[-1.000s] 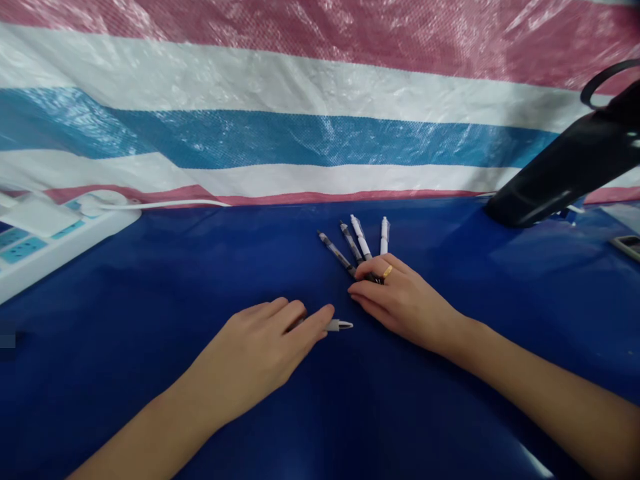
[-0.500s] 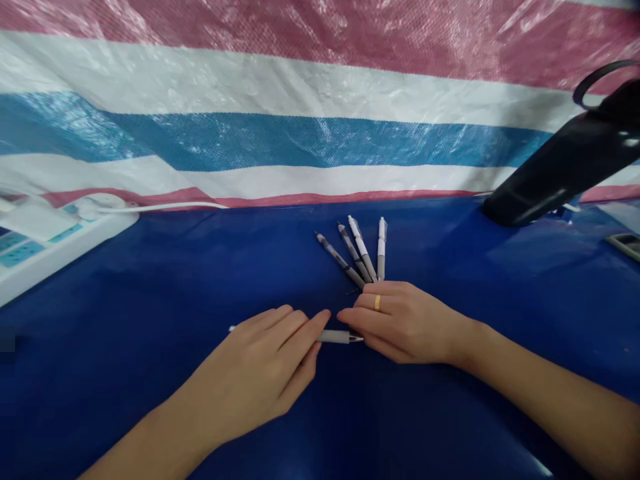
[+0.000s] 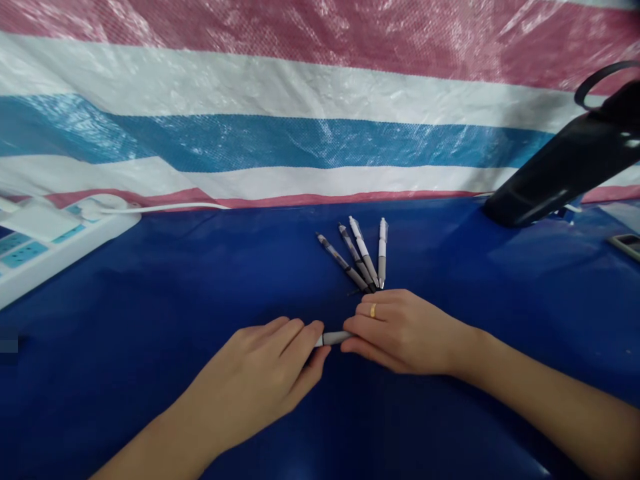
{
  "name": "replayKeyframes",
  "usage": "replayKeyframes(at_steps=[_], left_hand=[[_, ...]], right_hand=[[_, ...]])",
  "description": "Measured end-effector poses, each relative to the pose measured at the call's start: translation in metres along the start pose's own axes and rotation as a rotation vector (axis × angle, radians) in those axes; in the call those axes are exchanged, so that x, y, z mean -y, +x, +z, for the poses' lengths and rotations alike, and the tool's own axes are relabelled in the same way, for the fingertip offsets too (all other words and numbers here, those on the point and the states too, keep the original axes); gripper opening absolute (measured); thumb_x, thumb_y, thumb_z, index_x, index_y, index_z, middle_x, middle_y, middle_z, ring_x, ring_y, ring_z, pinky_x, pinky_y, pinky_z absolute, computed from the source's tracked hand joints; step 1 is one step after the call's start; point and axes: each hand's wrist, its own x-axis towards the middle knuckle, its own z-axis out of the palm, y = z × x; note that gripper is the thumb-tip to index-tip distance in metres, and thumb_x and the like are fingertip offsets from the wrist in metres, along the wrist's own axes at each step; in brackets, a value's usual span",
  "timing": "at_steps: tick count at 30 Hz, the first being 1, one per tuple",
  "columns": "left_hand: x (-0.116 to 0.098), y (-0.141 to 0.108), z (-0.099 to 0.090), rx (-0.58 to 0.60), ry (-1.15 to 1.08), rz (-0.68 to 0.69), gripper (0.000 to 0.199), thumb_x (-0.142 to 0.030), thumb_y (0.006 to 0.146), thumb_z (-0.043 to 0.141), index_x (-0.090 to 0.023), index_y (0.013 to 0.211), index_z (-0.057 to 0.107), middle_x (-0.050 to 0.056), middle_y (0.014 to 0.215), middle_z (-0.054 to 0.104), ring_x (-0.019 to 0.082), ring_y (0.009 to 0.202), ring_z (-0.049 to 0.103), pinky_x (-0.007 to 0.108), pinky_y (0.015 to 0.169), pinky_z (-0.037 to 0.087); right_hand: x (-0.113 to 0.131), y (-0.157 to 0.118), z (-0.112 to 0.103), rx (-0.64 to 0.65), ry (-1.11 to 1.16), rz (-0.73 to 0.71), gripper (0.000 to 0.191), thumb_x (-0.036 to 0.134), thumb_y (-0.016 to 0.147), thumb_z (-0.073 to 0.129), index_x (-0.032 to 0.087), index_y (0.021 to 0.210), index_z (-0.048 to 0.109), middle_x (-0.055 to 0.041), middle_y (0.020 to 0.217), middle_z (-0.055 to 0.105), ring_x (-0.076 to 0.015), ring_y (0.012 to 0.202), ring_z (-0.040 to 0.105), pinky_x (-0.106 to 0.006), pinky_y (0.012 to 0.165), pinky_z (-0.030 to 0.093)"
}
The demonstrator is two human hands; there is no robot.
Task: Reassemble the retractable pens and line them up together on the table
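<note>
A white and grey pen (image 3: 336,338) lies level between my two hands, just above or on the blue table. My left hand (image 3: 273,367) is closed around its white barrel, which the fingers mostly cover. My right hand (image 3: 400,330), with a gold ring, pinches the grey grip end, so the tip is hidden. Just beyond the right hand several pens are fanned out on the table: a white and grey pen (image 3: 383,250), another white pen (image 3: 364,250) and darker patterned pens (image 3: 343,260). Their near ends meet by my right knuckles.
At the left edge lies a white power strip (image 3: 65,243) with a plug and a white cable (image 3: 175,207). A black bottle (image 3: 555,167) stands at the back right, and a phone-like object (image 3: 627,245) sits at the right edge. A striped plastic sheet (image 3: 320,140) hangs behind the blue table (image 3: 200,267).
My right hand has come slightly nearer and closed over the pen's tip end, which showed before. The left hand has shifted slightly along the barrel, uncovering a bit of white.
</note>
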Motion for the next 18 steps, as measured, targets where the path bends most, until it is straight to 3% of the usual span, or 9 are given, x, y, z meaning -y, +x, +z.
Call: replayKeyframes(at_steps=[8,11,14,18], left_hand=[[0.0036,-0.0034,0.0047,0.101,-0.036,-0.132,0.023,-0.033,0.093,0.039,-0.019,0.081,0.052,-0.004,0.062,0.056,0.011,0.049,0.055,0.023,0.043,0.032],[0.0033,-0.002,0.0029,0.129,-0.081,-0.164,0.024,-0.033,0.093,0.037,-0.019,0.079,0.05,-0.004,0.06,0.055,0.011,0.048,0.054,0.024,0.043,0.03],[0.0031,-0.0006,0.0022,0.167,-0.107,-0.185,0.023,-0.033,0.093,0.036,-0.02,0.079,0.049,-0.005,0.06,0.054,0.012,0.049,0.055,0.024,0.044,0.029],[0.0029,-0.0004,0.0016,0.259,-0.145,-0.176,0.023,-0.033,0.093,0.036,-0.02,0.079,0.048,-0.005,0.061,0.054,0.012,0.051,0.055,0.025,0.045,0.028]], right_hand=[[-0.002,0.0,-0.0049,-0.069,-0.02,0.053,0.032,0.031,0.097,0.032,0.015,0.085,0.057,-0.0016,0.068,0.053,-0.0117,0.063,0.047,-0.025,0.059,0.035],[-0.0024,-0.0007,-0.0054,-0.093,-0.008,0.073,0.034,0.037,0.096,0.034,0.015,0.085,0.058,-0.0016,0.067,0.054,-0.0117,0.063,0.048,-0.025,0.059,0.035],[-0.003,-0.0018,-0.0039,-0.055,0.015,0.119,0.041,0.044,0.095,0.033,0.015,0.081,0.058,-0.0021,0.067,0.055,-0.012,0.063,0.05,-0.025,0.059,0.034],[-0.003,-0.0026,-0.0031,0.044,0.05,0.118,0.036,0.037,0.096,0.031,0.015,0.08,0.055,-0.0011,0.065,0.055,-0.0115,0.061,0.05,-0.025,0.058,0.032]])
